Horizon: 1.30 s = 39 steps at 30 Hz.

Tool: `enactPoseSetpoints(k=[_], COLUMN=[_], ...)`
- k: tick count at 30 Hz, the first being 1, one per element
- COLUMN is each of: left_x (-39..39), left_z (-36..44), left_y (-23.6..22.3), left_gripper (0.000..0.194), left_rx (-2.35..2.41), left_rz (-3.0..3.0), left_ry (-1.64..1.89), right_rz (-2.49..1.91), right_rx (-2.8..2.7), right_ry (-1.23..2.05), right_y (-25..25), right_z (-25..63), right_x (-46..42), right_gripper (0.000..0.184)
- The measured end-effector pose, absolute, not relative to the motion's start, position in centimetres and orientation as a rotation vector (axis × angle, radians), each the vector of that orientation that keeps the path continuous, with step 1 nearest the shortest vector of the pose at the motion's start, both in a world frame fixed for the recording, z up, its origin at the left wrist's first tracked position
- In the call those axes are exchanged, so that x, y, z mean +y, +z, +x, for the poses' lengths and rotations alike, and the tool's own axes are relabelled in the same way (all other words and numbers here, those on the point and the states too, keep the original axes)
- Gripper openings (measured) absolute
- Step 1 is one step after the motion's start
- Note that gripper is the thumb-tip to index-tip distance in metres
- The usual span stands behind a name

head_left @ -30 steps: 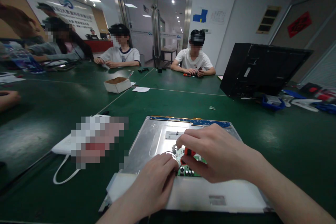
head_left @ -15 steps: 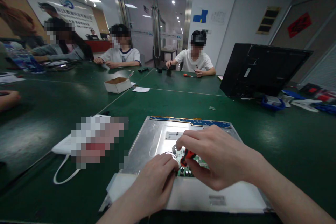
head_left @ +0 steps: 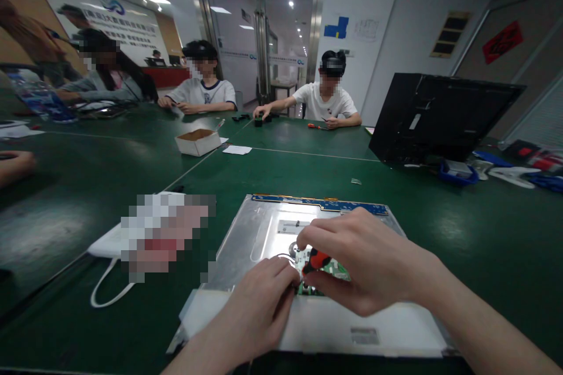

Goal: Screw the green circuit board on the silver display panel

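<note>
A bare metal display panel [head_left: 264, 234] lies face down on the green table in front of me, with a blue strip along its far edge. A small green circuit board [head_left: 334, 271] sits near its middle. My right hand [head_left: 365, 261] is closed around a small screwdriver with a red and black handle [head_left: 317, 259], its tip down on the board. My left hand [head_left: 257, 310] rests with curled fingers at the board's left edge, pinching or steadying something I cannot make out.
A white device with a looped cable [head_left: 105, 249] lies to the left. A black monitor back [head_left: 435, 117] stands at the right with parts beside it. A small cardboard box [head_left: 197, 142] sits further off. Three people sit at the far side of the table [head_left: 88, 187].
My right hand has turned the screwdriver slightly on the board. Across the table, the person in white has stretched an arm out to a small black object.
</note>
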State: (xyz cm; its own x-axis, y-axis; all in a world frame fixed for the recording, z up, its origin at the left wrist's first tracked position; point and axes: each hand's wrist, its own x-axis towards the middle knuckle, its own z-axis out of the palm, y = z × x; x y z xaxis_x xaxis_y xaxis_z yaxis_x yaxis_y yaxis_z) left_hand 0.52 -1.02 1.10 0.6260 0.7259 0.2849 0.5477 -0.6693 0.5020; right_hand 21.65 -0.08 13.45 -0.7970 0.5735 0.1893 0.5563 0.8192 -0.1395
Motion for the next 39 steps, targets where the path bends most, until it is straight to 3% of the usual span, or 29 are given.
enactPoseSetpoints(k=[10, 16, 28, 39], left_x=[-0.79, -0.93, -0.86, -0.8], left_z=[0.5, 0.5, 0.49, 0.54], left_y=[0.75, 0.84, 0.79, 0.81], left_gripper=[0.019, 0.023, 0.021, 0.019], left_rx=[1.03, 1.012, 1.01, 1.025], left_rz=[2.501, 2.502, 2.477, 2.48], left_ry=[0.641, 0.695, 0.643, 0.632], right_rz=[-0.923, -0.886, -0.912, -0.855], right_rx=[-2.781, -2.808, -2.783, -2.782], right_ry=[0.032, 0.079, 0.092, 0.132], right_y=[13.27, 13.39, 13.4, 13.45], right_z=[21.52, 21.6, 21.63, 21.82], right_x=[0.09, 0.22, 0.02, -0.14], right_gripper=[0.007, 0.018, 0.004, 0.014])
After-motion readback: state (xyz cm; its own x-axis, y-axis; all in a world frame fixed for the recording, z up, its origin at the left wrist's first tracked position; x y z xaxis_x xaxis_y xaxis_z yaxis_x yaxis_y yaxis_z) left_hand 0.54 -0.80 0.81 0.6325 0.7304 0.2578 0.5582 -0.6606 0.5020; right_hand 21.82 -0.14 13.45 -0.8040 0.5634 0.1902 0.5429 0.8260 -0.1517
